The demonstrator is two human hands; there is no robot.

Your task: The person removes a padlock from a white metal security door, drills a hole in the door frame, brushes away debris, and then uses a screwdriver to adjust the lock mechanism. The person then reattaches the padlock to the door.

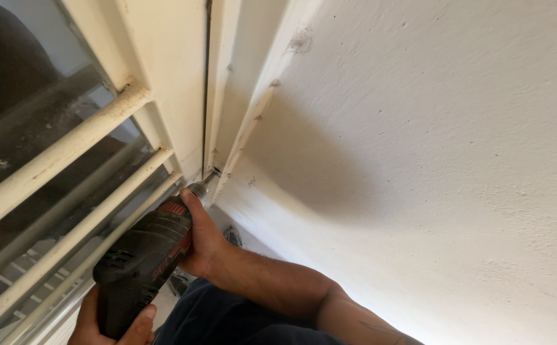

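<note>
Two-handed grip on the drill, bit at the frame corner.

Your right hand wraps the front of the black-and-red power drill just behind the chuck, fingers clenched on the body, likely to steady the nose and push in line. Your left hand, bottom left of frame, grasps the handle from below, which backs the tool. The drill sits lower centre-left, tilted up, bit tip touching the cream window frame where it meets the white wall. Cream window bars run along the left, close beside the drill.
</note>
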